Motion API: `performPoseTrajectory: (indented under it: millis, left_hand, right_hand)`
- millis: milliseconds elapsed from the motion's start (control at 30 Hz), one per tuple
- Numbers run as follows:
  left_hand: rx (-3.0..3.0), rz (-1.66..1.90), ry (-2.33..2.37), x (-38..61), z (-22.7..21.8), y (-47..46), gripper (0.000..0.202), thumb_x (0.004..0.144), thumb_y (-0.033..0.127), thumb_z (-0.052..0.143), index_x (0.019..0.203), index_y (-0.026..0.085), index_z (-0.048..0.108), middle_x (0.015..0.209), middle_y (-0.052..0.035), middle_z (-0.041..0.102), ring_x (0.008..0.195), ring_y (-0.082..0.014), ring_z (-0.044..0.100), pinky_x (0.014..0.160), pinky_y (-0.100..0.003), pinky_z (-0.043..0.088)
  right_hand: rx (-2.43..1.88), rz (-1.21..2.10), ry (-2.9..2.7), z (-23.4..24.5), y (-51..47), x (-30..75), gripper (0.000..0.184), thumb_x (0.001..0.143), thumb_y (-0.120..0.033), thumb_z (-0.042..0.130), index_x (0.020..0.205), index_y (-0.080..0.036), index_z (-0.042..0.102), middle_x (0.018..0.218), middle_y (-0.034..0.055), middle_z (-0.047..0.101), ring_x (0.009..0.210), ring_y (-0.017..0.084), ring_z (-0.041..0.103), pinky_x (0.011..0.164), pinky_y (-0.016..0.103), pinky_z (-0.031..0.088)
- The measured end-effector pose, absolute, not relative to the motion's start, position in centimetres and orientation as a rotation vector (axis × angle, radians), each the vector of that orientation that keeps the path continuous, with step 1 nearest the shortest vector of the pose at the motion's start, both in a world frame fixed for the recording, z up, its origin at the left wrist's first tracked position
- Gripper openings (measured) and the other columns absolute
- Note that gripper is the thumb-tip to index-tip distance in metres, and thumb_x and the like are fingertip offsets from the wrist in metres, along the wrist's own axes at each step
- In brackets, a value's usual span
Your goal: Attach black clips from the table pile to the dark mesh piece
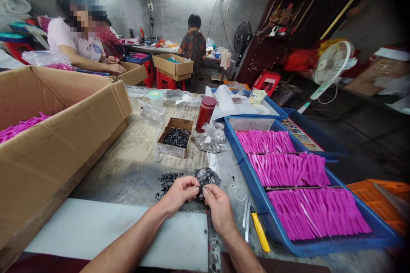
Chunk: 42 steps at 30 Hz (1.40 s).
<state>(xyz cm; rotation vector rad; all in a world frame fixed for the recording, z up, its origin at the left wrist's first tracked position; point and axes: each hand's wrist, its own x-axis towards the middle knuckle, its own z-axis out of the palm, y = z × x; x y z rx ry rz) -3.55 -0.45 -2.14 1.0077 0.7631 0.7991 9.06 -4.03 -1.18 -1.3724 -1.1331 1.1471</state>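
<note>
In the middle of the table, my left hand (182, 193) and my right hand (220, 208) meet fingertip to fingertip, thumbs and forefingers pinched. Whatever is between them is small and dark; its kind cannot be made out. Just behind the fingers lies a crumpled black plastic bag (209, 175). A loose pile of small black parts (167, 182) is spread beside my left hand. Farther back, a small cardboard box (173, 150) holds many thin black pieces. Right of my right hand are a yellow-handled tool (260, 232) and thin metal strips (246, 217).
A large cardboard box (64, 153) with magenta pieces stands at left. A blue tray (282, 230) of magenta plastic pieces in rows fills the right. A white board (128, 230) lies in front. Behind stand a red canister (205, 113) and a clear bag (209, 138). Other people sit farther back.
</note>
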Motion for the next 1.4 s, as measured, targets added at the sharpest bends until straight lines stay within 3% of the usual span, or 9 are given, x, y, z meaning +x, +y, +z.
performPoseTrajectory:
  millis: [767,900,1067,1233,1400]
  left_hand:
    - [1.048,0.82,0.811,-3.7,-1.6,-0.5,0.02,0.065,0.029,0.058,0.066,0.012,0.048,0.05,0.0052,0.044,0.044,-0.0045,0.034,0.044,-0.016,0.026]
    - [1.214,0.872,0.97,-4.7,0.9,0.6,0.018,0.065,0.03,0.054,0.066,0.013,0.048,0.049,0.0065,0.04,0.043,-0.0044,0.032,0.042,-0.015,0.025]
    - [1.735,0.931,1.435,-6.2,3.9,6.1,0.013,0.065,0.024,0.046,0.065,0.013,0.052,0.052,0.0044,0.047,0.047,-0.007,0.041,0.046,-0.017,0.032]
    - [1.886,0.915,1.662,-7.0,4.2,11.4,0.011,0.06,0.016,0.047,0.059,0.014,0.058,0.055,0.0007,0.054,0.056,-0.0129,0.049,0.057,-0.022,0.036]
    - [2.015,0.849,1.711,-6.7,4.4,10.3,0.016,0.064,0.017,0.045,0.07,0.017,0.06,0.066,0.0,0.059,0.064,-0.0141,0.052,0.062,-0.022,0.037]
  right_hand:
    - [-1.354,1.192,-1.077,-1.1,-4.0,8.9,0.019,0.068,-0.031,0.046,0.059,-0.015,0.051,0.049,-0.0044,0.041,0.047,0.009,0.034,0.045,0.02,0.029]
    - [-1.381,1.17,-1.071,-0.8,-4.3,9.9,0.02,0.067,-0.033,0.049,0.062,-0.014,0.056,0.048,-0.0038,0.042,0.047,0.01,0.035,0.044,0.02,0.03]
    - [-1.364,1.14,-1.049,-0.9,-4.4,10.9,0.022,0.067,-0.034,0.049,0.06,-0.015,0.056,0.05,-0.003,0.044,0.047,0.01,0.037,0.046,0.021,0.031]
    - [-1.367,1.131,-1.06,-1.3,-4.6,11.3,0.02,0.067,-0.033,0.049,0.061,-0.015,0.055,0.05,-0.0032,0.043,0.048,0.011,0.037,0.047,0.021,0.031]
    - [-1.385,1.126,-1.052,-1.5,-4.9,12.0,0.021,0.067,-0.034,0.049,0.063,-0.015,0.057,0.051,-0.0027,0.045,0.048,0.011,0.038,0.047,0.021,0.032]
